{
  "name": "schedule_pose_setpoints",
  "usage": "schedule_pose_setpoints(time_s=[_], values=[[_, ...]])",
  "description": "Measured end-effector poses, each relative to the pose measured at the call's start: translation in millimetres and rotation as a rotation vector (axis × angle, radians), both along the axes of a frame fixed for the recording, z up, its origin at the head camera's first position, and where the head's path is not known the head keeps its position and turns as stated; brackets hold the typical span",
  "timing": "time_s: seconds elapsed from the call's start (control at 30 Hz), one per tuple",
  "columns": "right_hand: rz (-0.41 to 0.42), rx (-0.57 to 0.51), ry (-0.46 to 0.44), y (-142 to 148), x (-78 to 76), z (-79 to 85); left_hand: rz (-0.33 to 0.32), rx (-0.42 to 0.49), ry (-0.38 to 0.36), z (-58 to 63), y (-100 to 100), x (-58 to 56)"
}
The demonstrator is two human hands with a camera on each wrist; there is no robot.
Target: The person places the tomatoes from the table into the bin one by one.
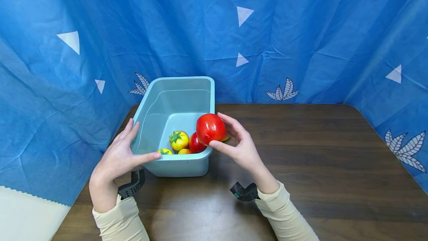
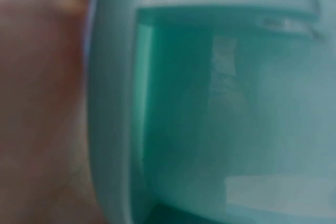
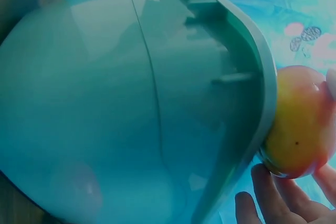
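A light-blue plastic bin [image 1: 174, 166] sits on the table, with several fruits at its near end. My left hand [image 1: 122, 153] rests against the bin's near left corner, its fingers spread along the left side and the thumb stretched along the front rim. Over the right rim, my right hand [image 1: 239, 146] holds a round red fruit [image 1: 210, 128] between thumb and fingers; its other side looks yellow in the right wrist view. Inside lie a yellow tomato [image 1: 179, 141] with a green top, another yellow tomato [image 1: 165, 151], and a darker red fruit [image 1: 196, 144] partly hidden behind the held one.
The dark wooden table [image 1: 317, 159] extends to the right of the bin. A blue patterned curtain [image 1: 227, 36] hangs behind and on both sides. Black wrist straps [image 1: 132, 185] sit on both wrists. Through the bin's wall [image 3: 105, 103], a reddish shape shows faintly in the right wrist view.
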State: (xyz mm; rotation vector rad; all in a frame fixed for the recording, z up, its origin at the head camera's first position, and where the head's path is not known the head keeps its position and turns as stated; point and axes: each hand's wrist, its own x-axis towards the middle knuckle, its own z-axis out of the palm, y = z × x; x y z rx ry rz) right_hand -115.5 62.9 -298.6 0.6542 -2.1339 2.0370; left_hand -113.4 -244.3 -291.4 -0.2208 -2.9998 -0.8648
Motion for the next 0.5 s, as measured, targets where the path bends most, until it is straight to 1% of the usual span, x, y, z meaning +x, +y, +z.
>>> schedule_pose_setpoints(time_s=[0.1,0.3,0.5], values=[[0.011,-0.006,0.004,-4.1,1.6,-0.3,-0.001,0.003,0.009,-1.2,0.0,0.1],[0.004,0.005,0.011,-11.0,3.0,-1.0,0.000,0.006,0.020,-2.4,0.2,-0.4],[0.030,-0.016,0.052,-13.9,1.6,-2.7,0.002,0.006,0.017,-3.3,0.7,-0.8]])
